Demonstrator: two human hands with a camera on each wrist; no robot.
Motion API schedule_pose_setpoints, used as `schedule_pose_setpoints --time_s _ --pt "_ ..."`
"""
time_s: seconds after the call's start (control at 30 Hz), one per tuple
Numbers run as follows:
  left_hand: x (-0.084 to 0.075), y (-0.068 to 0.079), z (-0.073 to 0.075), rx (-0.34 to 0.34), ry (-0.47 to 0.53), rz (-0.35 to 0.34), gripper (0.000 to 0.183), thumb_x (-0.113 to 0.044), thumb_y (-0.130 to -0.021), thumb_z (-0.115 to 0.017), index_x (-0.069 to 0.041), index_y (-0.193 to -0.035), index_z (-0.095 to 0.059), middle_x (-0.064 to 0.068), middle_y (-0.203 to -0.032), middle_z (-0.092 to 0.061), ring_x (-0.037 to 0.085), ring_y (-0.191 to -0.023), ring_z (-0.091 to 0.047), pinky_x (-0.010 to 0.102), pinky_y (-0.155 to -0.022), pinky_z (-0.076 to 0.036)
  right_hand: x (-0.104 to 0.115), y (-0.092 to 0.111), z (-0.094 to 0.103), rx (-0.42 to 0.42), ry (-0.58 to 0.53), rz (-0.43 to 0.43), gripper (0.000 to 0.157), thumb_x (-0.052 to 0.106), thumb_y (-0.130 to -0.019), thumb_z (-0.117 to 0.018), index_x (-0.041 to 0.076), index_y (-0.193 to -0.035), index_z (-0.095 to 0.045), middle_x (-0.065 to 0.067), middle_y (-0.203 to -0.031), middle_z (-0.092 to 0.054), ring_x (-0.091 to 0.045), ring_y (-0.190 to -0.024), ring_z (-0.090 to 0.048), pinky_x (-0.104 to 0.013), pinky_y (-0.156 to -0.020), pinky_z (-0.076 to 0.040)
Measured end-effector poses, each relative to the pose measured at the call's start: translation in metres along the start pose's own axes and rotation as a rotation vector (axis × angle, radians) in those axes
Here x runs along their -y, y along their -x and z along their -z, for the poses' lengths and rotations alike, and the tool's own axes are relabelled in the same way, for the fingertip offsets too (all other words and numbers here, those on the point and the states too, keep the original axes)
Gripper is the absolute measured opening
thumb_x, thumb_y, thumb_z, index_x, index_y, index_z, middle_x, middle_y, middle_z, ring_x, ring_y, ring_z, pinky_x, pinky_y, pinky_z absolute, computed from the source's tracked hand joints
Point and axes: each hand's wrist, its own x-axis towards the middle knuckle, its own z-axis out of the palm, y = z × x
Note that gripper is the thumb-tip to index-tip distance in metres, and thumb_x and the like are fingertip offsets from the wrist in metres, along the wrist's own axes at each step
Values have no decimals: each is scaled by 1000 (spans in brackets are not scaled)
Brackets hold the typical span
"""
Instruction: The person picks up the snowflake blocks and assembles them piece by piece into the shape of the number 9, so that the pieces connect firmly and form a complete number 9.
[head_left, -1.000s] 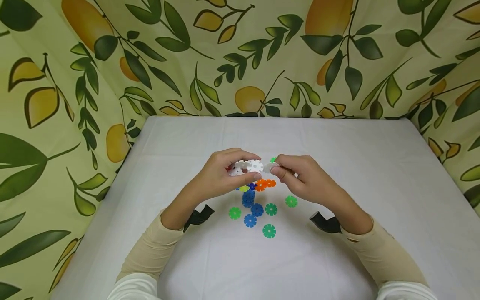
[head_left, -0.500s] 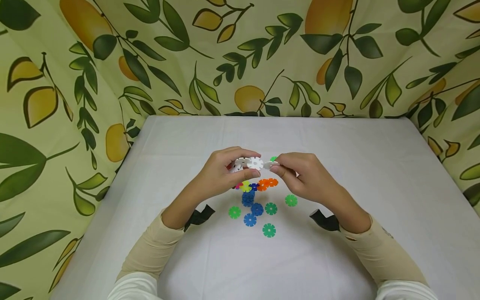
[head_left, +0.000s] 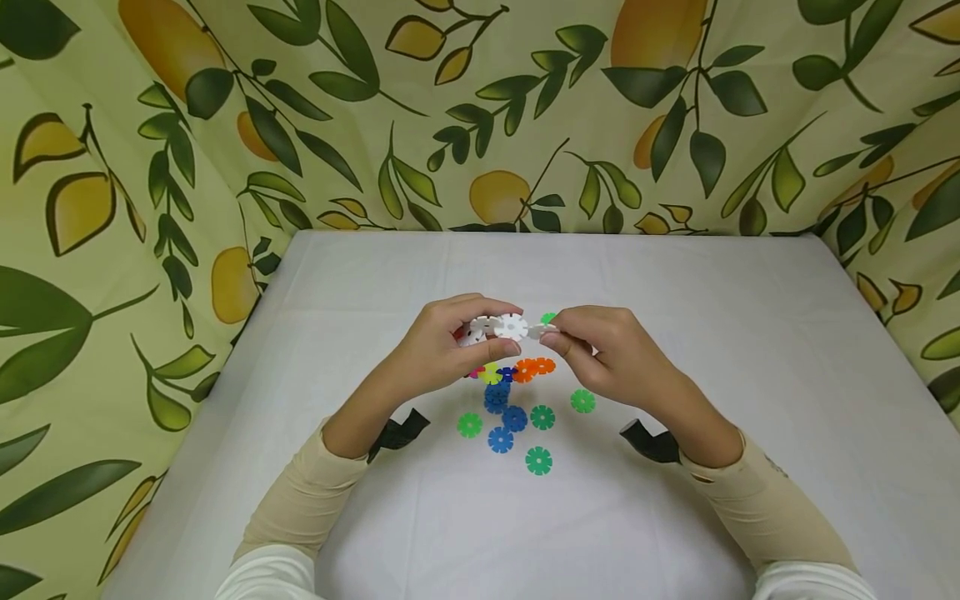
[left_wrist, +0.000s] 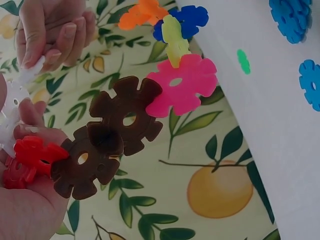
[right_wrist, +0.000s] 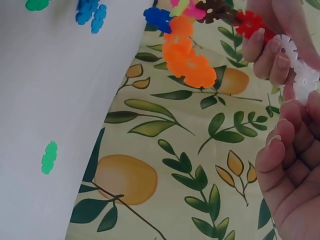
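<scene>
My left hand [head_left: 438,346] grips a chain of notched plastic snowflake discs between thumb and fingers, around its white discs [head_left: 512,326]. At the chain's end, my right hand [head_left: 618,350] pinches a tilted white disc [head_left: 537,330]; its join to the neighbouring disc is hard to make out. From the left palm the chain runs through red discs [left_wrist: 32,152], brown discs [left_wrist: 107,117] and a pink disc [left_wrist: 195,92]. Beyond these hang a yellow disc [head_left: 491,374], a dark blue disc [head_left: 507,375] and orange discs [head_left: 525,369]. Part of the red and white stretch is hidden by the left fingers.
Loose discs lie on the white table [head_left: 630,525] below the hands: several blue discs [head_left: 500,440], green discs [head_left: 538,461] and light green discs [head_left: 582,402]. Another light green disc [head_left: 549,318] shows behind the right fingers. Fruit-patterned cloth [head_left: 495,108] hangs behind.
The hanging coloured end of the chain has swung slightly right, showing more of it below the left hand. Both hands have barely moved and keep their hold.
</scene>
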Motion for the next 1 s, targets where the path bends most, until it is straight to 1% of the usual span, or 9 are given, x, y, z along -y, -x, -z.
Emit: schedule_pose_setpoints --time_s 0.13,0.33,0.43,0.57,0.67,0.73,0.8,0.9,1.0 --pt "0 0 1 0 -1 -6 40 -15 -84 -83 -6 -120 -71 0 -107 -70 13 -72 -50 26 -55 -41 -1 1 0 -15 -8 3 19 -3 -86 -72 10 -79 -61 8 -65 -47 -7 -57 -41 -24 -48 -38" --pt "-1 -1 -2 20 30 -14 40 -15 -84 -83 -5 -120 -71 1 -109 -69 17 -83 -60 27 -63 -52 -1 1 -1 -13 -17 18 19 -5 -85 -72 10 -80 -63 8 -65 -48 -7 -58 -43 -17 -52 -37" --pt "-1 -1 -4 18 33 -19 41 -15 -83 -84 -5 -121 -71 1 -107 -70 14 -81 -58 26 -60 -49 0 2 -3 -6 -27 10 20 12 -97 -68 11 -78 -61 8 -64 -47 -6 -57 -42 -21 -50 -37" --pt "1 -1 -7 7 33 -22 42 -13 -82 -84 -3 -120 -72 2 -106 -71 12 -75 -53 26 -56 -43 2 3 -5 -14 -28 -7 41 37 -105 -51 11 -75 -59 8 -61 -44 -6 -56 -39 -22 -47 -36" --pt "1 -1 -9 11 57 -27 42 -11 -81 -84 -2 -120 -72 2 -104 -71 12 -73 -53 26 -55 -43 3 3 -8 -30 -26 -13 30 24 -102 -60 9 -76 -60 6 -62 -46 -7 -55 -40 -20 -48 -36" --pt "1 -2 -9 13 66 -30 42 -10 -81 -84 -1 -120 -72 2 -102 -71 12 -71 -52 26 -54 -42 3 3 -10 -47 -32 -13 20 9 -96 -68 8 -78 -62 5 -62 -48 -7 -55 -40 -20 -48 -36" --pt "0 -2 -8 18 70 -30 41 -10 -81 -84 -1 -119 -72 2 -102 -71 13 -70 -52 26 -53 -42 3 3 -12 -61 -44 -13 16 -2 -90 -71 7 -79 -63 5 -62 -48 -7 -55 -40 -20 -48 -37" --pt "-1 -2 -4 19 54 -23 40 -11 -81 -84 -2 -118 -72 2 -104 -71 12 -71 -53 26 -54 -43 4 1 -13 -53 -65 -19 17 10 -97 -67 8 -80 -64 6 -63 -48 -7 -55 -41 -20 -48 -37" --pt "-2 -1 2 17 35 -10 38 -11 -82 -84 -3 -118 -72 3 -106 -71 12 -75 -56 27 -57 -47 4 0 -10 23 -66 -52 22 28 -100 -64 8 -91 -66 7 -73 -56 -7 -65 -50 -23 -56 -45"
